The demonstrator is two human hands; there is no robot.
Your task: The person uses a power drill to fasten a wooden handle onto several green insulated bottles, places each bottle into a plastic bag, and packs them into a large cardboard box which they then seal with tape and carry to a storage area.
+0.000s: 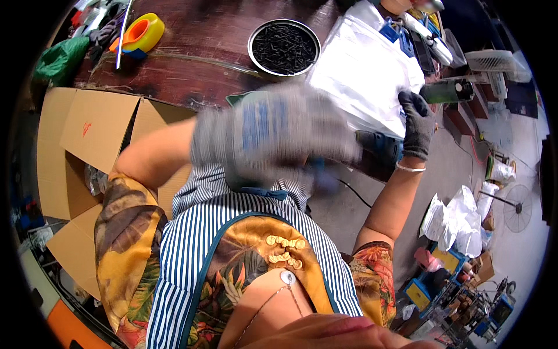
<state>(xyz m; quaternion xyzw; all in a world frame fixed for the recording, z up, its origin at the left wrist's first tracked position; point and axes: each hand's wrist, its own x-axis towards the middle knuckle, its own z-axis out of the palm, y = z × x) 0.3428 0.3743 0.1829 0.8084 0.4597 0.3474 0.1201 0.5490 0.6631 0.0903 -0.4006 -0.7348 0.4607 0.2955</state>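
Observation:
My left hand [273, 131], in a grey glove with a blue patch, is smeared by motion in front of my apron, so its fingers cannot be made out. My right hand [417, 125], in a dark grey glove, is at the table's right edge with its fingers curled; what they hold is hidden. Close beside it are a blue and black power tool [383, 145] and a dark green cylinder [447, 91]. A round tin [250, 52] of thin black pieces, apparently screws, stands beyond my left hand. White plastic sheeting [366, 70] lies between the tin and my right hand.
An open cardboard box [96, 122] stands at the left, against the dark red table [197, 29]. A yellow and orange tape roll [139, 35] and a green bag [61, 61] lie at the far left. Fans [517, 206], white sacks [456, 221] and a cable [354, 193] are on the right.

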